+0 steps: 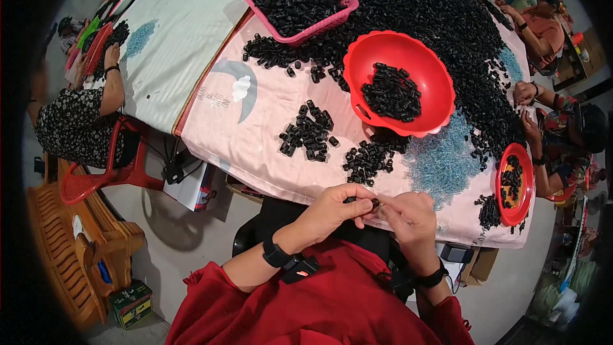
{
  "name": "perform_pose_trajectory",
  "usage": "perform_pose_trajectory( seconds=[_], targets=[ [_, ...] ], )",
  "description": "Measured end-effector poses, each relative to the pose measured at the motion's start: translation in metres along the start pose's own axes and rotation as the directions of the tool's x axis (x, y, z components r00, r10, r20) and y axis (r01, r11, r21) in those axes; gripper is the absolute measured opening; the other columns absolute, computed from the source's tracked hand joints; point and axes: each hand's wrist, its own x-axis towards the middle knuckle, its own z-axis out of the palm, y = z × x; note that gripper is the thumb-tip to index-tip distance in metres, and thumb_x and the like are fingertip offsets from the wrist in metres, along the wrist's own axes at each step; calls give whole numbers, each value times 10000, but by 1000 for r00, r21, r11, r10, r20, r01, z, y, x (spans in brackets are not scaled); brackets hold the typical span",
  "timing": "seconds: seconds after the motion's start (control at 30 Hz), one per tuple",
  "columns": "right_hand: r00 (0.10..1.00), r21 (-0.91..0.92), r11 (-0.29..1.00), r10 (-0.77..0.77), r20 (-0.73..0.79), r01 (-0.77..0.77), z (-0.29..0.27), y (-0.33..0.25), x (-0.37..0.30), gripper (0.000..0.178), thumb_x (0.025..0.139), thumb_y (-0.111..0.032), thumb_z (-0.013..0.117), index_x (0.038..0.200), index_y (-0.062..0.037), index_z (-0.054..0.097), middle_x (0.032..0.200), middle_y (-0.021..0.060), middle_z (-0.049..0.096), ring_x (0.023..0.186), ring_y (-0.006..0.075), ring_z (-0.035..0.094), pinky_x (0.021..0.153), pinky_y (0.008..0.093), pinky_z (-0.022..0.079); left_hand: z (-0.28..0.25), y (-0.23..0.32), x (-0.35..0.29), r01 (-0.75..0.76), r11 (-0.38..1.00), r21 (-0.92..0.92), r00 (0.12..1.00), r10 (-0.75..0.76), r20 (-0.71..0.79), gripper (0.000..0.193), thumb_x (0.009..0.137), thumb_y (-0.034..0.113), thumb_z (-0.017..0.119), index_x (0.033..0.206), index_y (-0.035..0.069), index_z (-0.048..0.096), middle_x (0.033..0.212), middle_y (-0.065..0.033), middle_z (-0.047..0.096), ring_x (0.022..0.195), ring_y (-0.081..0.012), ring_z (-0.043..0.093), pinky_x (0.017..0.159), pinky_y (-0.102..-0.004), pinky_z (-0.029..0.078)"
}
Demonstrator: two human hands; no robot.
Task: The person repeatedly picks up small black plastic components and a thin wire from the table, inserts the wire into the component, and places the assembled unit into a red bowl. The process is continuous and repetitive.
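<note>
L hand (329, 215): pinching sm. blk part (375, 202), tabletop (217, 137) near edge. R hand (414, 218): hold unclear. Risk: floor (191, 249) drop if pinch slips.

Includes, at the lower left, a brown slatted wooden bench (60, 233) on a pale grey floor (504, 294), with a dark green cardboard box (132, 303) just beside its lower end. Takes in a red plastic armchair (83, 186) near the bench, occupied by a person in a black-and-white floral top (76, 118). Shows a brown cardboard box (482, 267) at lower right and, farther up, another person in a salmon-coloured shirt (543, 32).
</note>
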Motion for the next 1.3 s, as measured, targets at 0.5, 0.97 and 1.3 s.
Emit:
perform_pose_trajectory(
  seconds=[0.5, 0.97, 1.3],
  targets=[
    [968, -597, 799, -197, -158, 65, 45, 69, 25, 158, 896, -147, 824, 972, -119, 688, 891, 25, 655, 869, 238, 621, 932, 443, 352, -1, 4, -7, 66, 995, 77, 991, -74, 110, 261, 1083, 164, 680, 1268, -19, 702, 1109, -77, 721, 964, -142, 710, 808, -278, 604],
    [970, -440, 891, -194, -146, 112, 19, 33, 13, 129, 913, -60, 768, 1008, -85, 685, 916, 24, 682, 866, 224, 632, 952, 442, 345, 3, 3, -6, 8, 1000, 28, 999, -9, 49, 265, 1083, 225, 694, 1231, 5, 704, 1052, -58, 718, 904, -108, 675, 815, -265, 580],
    [965, -361, 909, -250, -77, 207, 8, -2, 5, 158, 892, -43, 774, 1017, -80, 684, 898, 23, 704, 852, 223, 662, 939, 456, 357, 8, 0, -2, -36, 997, 67, 998, 39, -46, 245, 1099, 174, 659, 1257, -12, 686, 1103, -73, 729, 925, -121, 675, 853, -286, 573]
  ],
)
